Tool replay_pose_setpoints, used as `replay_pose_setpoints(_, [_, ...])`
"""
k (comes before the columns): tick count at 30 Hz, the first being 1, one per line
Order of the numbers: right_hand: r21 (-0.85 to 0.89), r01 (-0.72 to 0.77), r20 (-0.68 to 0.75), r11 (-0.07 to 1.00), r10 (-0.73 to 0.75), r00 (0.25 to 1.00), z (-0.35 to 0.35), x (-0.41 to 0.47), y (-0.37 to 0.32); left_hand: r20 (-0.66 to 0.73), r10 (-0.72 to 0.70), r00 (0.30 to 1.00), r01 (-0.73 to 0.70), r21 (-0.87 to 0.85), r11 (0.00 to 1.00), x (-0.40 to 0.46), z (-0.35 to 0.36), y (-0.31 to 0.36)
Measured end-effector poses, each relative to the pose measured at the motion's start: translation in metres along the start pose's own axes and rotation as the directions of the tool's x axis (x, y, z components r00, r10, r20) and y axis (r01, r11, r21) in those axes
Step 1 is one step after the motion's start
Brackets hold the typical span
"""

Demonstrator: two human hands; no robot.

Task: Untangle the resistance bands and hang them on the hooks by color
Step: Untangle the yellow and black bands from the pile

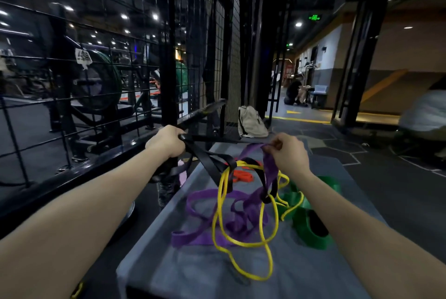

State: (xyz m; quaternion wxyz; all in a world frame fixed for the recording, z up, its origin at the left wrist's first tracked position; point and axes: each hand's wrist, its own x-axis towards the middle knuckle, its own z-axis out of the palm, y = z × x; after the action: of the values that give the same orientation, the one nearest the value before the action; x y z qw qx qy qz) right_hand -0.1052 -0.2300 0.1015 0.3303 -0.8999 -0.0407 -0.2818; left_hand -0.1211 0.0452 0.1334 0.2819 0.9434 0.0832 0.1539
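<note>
A tangle of resistance bands lies on a grey bench (169,265). My left hand (166,141) grips a wide black band (207,161) and holds it lifted to the left. My right hand (287,151) pinches a purple band (270,168) raised above the pile. A thin yellow band (219,216) loops through the black and purple ones. More purple band (200,238) trails on the bench. A green band (311,231) lies at the right under my right forearm, and an orange band (241,175) lies farther back. No hooks are visible.
A black wire-mesh partition (101,86) with a low black rail runs along the left. A beige bag (251,122) leans on the floor behind the bench. A person crouches far down the corridor (294,93). Dark floor lies to the right.
</note>
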Motion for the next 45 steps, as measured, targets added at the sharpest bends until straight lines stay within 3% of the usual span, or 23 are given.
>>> replay_pose_setpoints(3, [0.019,0.043,0.046,0.999,-0.044,0.998,0.001,-0.003,-0.002,-0.041,-0.056,0.998,0.056,-0.006,0.998,-0.002,0.003,0.001])
replay_pose_setpoints(6, [0.034,0.097,0.159,0.995,-0.101,0.982,0.0,-0.01,-0.005,-0.01,-0.118,0.993,0.109,-0.31,0.944,0.001,0.007,0.004])
replay_pose_setpoints(10, [-0.008,0.225,0.249,0.974,-0.216,0.944,0.004,-0.019,-0.007,0.084,-0.2,0.976,0.206,-0.645,0.736,-0.001,0.01,0.015])
replay_pose_setpoints(13, [0.034,0.411,0.265,0.911,-0.405,0.875,0.014,-0.026,-0.014,0.119,-0.187,0.975,0.214,-0.717,0.664,-0.007,0.012,0.025])
replay_pose_setpoints(17, [0.038,0.621,0.351,0.783,-0.593,0.725,0.034,-0.037,-0.028,0.169,-0.19,0.967,0.248,-0.793,0.556,-0.009,0.015,0.037])
replay_pose_setpoints(21, [0.116,0.552,0.403,0.826,-0.547,0.733,0.05,-0.043,-0.034,0.202,-0.15,0.968,0.252,-0.814,0.524,-0.007,0.016,0.039])
replay_pose_setpoints(27, [0.063,0.476,0.446,0.877,-0.452,0.772,0.05,-0.035,-0.032,0.185,-0.172,0.968,0.25,-0.808,0.534,-0.007,0.012,0.028])
replay_pose_setpoints(32, [0.026,0.37,0.23,0.929,-0.365,0.902,0.027,-0.02,-0.019,0.146,-0.137,0.98,0.2,-0.757,0.622,-0.008,0.006,0.011])
replay_pose_setpoints(37, [-0.013,0.374,0.101,0.927,-0.371,0.923,-0.003,0.003,-0.025,0.184,-0.149,0.972,0.234,-0.646,0.727,-0.012,0.002,0.0])
replay_pose_setpoints(41, [-0.011,0.389,0.131,0.921,-0.385,0.914,-0.013,0.005,-0.025,0.151,-0.157,0.976,0.218,-0.617,0.757,-0.012,-0.003,-0.004])
replay_pose_setpoints(45, [-0.027,0.314,0.313,0.949,-0.29,0.904,-0.003,-0.011,-0.018,0.112,-0.164,0.98,0.197,-0.627,0.753,-0.01,-0.003,-0.009])
